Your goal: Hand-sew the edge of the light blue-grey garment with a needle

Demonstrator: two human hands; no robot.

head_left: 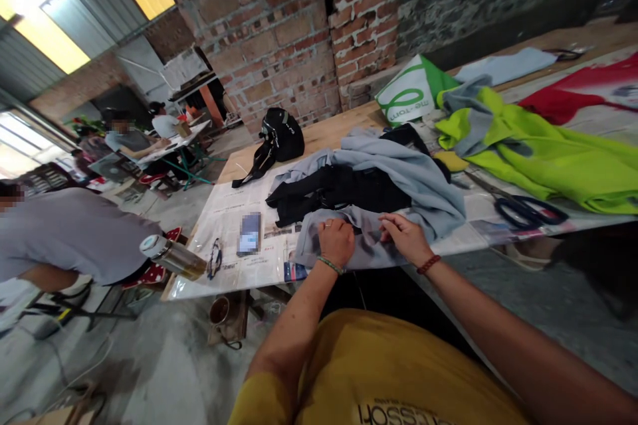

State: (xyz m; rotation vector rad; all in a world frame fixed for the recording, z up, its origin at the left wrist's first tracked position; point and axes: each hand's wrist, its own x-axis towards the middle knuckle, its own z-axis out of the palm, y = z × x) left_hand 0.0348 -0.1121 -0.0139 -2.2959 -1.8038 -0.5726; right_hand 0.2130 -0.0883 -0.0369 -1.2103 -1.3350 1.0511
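Observation:
A grey garment (438, 196) lies bunched at the table's front edge, with a black cloth piece (349, 187) on top of it. My left hand (337, 241) is closed on the near part of the grey garment, its fingers curled into the fabric. Just to the right, my right hand (406, 240) is held over the same fabric with thumb and forefinger brought together. Whatever sits between those fingertips is too small to make out.
Newspaper under clear plastic covers the table (224, 212). On it are a phone (249, 234), glasses (214, 259), a bottle (172, 256), a black bag (283, 135), large scissors (528, 211), yellow-green garments (548, 153) and a white-green bag (411, 93). A person (74, 229) sits at left.

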